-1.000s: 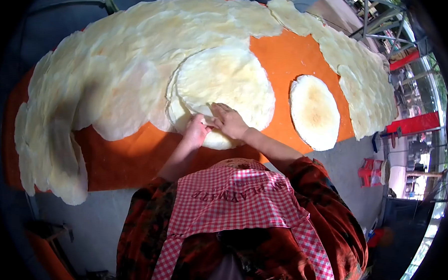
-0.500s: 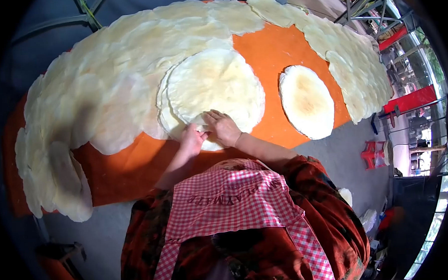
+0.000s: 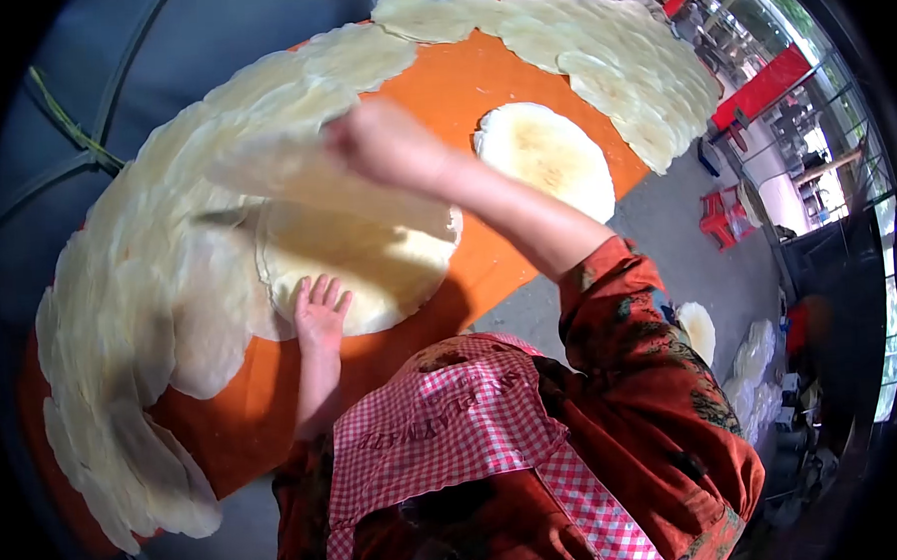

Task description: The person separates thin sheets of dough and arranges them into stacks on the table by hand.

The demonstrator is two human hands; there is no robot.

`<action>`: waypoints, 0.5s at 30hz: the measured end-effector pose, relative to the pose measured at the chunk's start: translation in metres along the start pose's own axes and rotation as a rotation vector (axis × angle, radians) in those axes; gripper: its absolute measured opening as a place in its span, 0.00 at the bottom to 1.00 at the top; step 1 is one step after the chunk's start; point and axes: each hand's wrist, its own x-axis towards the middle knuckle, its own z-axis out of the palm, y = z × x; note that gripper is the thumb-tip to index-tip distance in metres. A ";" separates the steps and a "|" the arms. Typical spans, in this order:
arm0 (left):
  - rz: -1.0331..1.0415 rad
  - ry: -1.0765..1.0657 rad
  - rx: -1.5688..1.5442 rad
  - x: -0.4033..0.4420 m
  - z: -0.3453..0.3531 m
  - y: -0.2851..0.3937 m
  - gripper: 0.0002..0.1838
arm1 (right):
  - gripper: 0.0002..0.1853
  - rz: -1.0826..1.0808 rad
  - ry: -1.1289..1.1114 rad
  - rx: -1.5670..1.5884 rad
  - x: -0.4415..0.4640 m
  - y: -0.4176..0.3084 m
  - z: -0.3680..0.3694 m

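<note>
A round stack of thin, pale flatbreads (image 3: 398, 277) lies on the orange cloth (image 3: 430, 81) in front of me. My left hand (image 3: 320, 311) rests on the stack's near left edge, fingers spread. Above the stack, my right hand (image 3: 388, 148) is closed on the edge of a thin flatbread (image 3: 284, 172), which is lifted and smeared by motion. Its fingertips are blurred. To the right, a second pile of flatbreads (image 3: 548, 161) with a browned centre stands apart on the cloth.
Overlapping flatbreads (image 3: 157, 253) cover the left and far sides of the cloth. Another overlapping group (image 3: 620, 82) spreads along the far right. A red stool (image 3: 723, 218) stands on the grey floor (image 3: 657, 231) to the right, with plastic bags (image 3: 758, 377) nearer to me.
Both hands were together at the stack's near edge. My right hand has risen and moved away from me with one flatbread; my left hand has opened flat on the stack. The view has turned.
</note>
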 end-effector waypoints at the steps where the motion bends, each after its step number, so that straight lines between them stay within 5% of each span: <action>1: -0.004 -0.019 -0.017 -0.003 0.005 0.005 0.24 | 0.08 0.110 0.026 0.131 0.000 0.004 -0.023; 5: 0.066 -0.019 -0.006 -0.026 0.041 0.024 0.29 | 0.09 0.519 0.164 0.680 -0.035 0.068 -0.042; 9: 0.009 -0.043 0.192 -0.006 0.031 0.015 0.28 | 0.11 0.906 0.155 0.518 -0.122 0.169 0.041; 12: -0.136 0.147 0.417 0.011 0.017 -0.010 0.26 | 0.14 1.051 0.107 0.481 -0.190 0.189 0.081; 15: -0.154 0.206 0.534 0.024 0.018 -0.018 0.27 | 0.11 0.993 0.188 0.437 -0.221 0.227 0.132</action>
